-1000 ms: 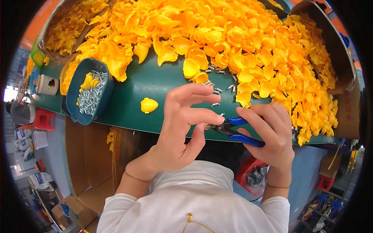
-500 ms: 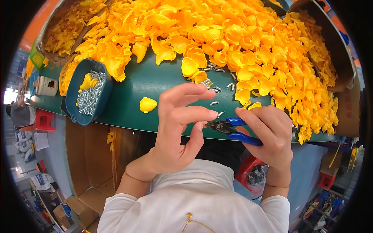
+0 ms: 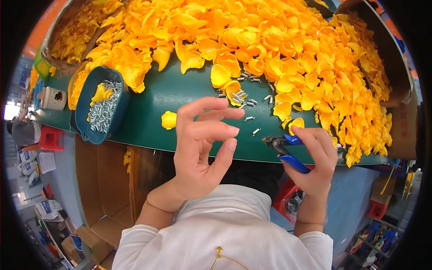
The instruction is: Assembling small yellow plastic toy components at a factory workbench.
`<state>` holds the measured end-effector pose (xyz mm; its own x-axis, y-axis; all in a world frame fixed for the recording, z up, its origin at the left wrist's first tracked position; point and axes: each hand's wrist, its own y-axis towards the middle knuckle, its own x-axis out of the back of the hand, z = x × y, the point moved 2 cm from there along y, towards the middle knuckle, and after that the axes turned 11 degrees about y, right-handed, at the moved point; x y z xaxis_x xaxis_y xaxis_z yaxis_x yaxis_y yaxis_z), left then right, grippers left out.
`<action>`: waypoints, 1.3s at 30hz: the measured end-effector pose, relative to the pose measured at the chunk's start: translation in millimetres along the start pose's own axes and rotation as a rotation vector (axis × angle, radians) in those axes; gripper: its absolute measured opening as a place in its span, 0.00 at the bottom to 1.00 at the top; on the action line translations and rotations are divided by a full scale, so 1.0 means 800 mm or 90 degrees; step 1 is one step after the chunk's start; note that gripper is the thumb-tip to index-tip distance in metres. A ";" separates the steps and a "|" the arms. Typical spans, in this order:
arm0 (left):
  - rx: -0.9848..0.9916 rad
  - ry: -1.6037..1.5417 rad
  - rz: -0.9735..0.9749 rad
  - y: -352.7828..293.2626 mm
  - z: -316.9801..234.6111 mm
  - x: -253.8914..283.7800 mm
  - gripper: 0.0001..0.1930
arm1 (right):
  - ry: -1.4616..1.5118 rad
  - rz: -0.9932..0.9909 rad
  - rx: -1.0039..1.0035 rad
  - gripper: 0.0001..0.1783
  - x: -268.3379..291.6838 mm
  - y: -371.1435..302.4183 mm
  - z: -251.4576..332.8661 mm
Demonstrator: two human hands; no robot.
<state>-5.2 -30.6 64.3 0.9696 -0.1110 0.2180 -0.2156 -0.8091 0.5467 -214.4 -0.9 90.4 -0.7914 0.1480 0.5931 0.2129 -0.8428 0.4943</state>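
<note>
My left hand (image 3: 198,150) is raised over the table's near edge, its fingers curved and the thumb apart from the index finger. I see nothing between them. My right hand (image 3: 317,157) is closed around blue-handled cutting pliers (image 3: 282,143), whose jaws point left toward my other hand. Small silver metal cylinders (image 3: 256,132) lie loose just beyond the pliers, and several more sit beside the yellow shells. To the left of my left hand, a small yellow plastic piece (image 3: 169,120) rests on the green tabletop (image 3: 148,130).
A wide heap of yellow plastic shells (image 3: 252,36) covers the table's far side. At left stands a dark teal bin (image 3: 81,112) with many silver cylinders and a yellow piece, beside a white container (image 3: 53,98). An opened cardboard box (image 3: 101,180) stands below the edge.
My right hand has drawn the pliers rightward, away from my left hand. My left hand has shifted slightly left, with its thumb and index finger a little wider apart.
</note>
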 end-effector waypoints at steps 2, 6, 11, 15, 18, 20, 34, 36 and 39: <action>-0.005 0.003 -0.007 -0.001 -0.001 0.000 0.17 | 0.008 0.023 -0.021 0.29 -0.004 -0.002 0.006; -0.040 0.084 -0.001 -0.006 -0.007 -0.001 0.15 | 0.007 0.009 -0.060 0.29 -0.013 -0.007 0.019; -0.101 0.169 -0.021 -0.005 -0.013 -0.005 0.16 | -0.045 0.017 -0.078 0.30 -0.015 -0.009 0.032; -0.141 0.211 -0.017 -0.004 -0.015 -0.009 0.19 | -0.070 0.015 -0.075 0.30 -0.016 -0.009 0.036; -0.154 0.239 -0.027 -0.005 -0.015 -0.010 0.20 | -0.077 0.005 -0.066 0.30 -0.018 -0.009 0.036; -0.159 0.250 -0.031 -0.006 -0.015 -0.010 0.21 | -0.090 0.008 -0.064 0.30 -0.019 -0.008 0.036; -0.184 0.335 -0.053 -0.008 -0.016 -0.017 0.29 | -0.094 0.017 -0.068 0.30 -0.020 -0.009 0.037; -0.200 0.296 -0.079 -0.010 -0.009 -0.017 0.26 | -0.071 0.017 -0.074 0.30 -0.020 -0.008 0.038; -0.208 0.332 -0.091 -0.017 -0.007 -0.013 0.16 | -0.016 0.009 -0.100 0.29 -0.022 -0.008 0.038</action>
<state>-13.0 -15.6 59.0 0.8254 0.3483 0.4443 -0.1916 -0.5675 0.8008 -184.6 17.5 96.1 -0.7736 0.1471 0.6164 0.1302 -0.9150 0.3818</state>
